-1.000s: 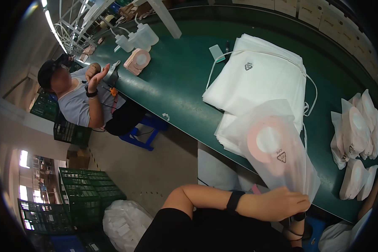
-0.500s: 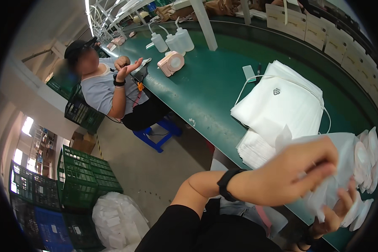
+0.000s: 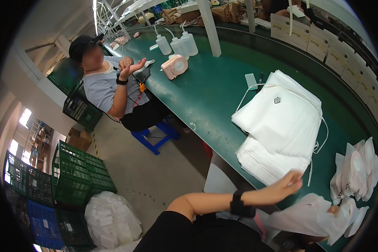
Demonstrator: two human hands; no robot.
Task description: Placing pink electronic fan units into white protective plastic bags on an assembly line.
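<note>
My left hand (image 3: 283,187), a black band on its wrist, is held over the near edge of a stack of thin white bags (image 3: 281,113). Its fingers are loosely bent and slightly blurred, with nothing seen in them. At the lower right, a whitish translucent bag (image 3: 306,214) hangs over my right hand (image 3: 333,210), which grips it; mostly the fingertips show. Whether anything is inside this bag is hard to see. Beside it, several bagged pale pink round-faced items (image 3: 353,170) stand on the green table (image 3: 210,96).
Farther up the table are a pink device (image 3: 175,67) and several squeeze bottles (image 3: 189,44). A small card (image 3: 250,81) lies by the stack. White boxes (image 3: 311,40) line the far side. Another person (image 3: 113,84) sits at left. Green crates (image 3: 82,168) and a white sack (image 3: 112,220) stand on the floor.
My left hand has come away from the translucent bag and moved left to the stack's near edge. The bag, with my right hand, has moved down and nearer to me.
</note>
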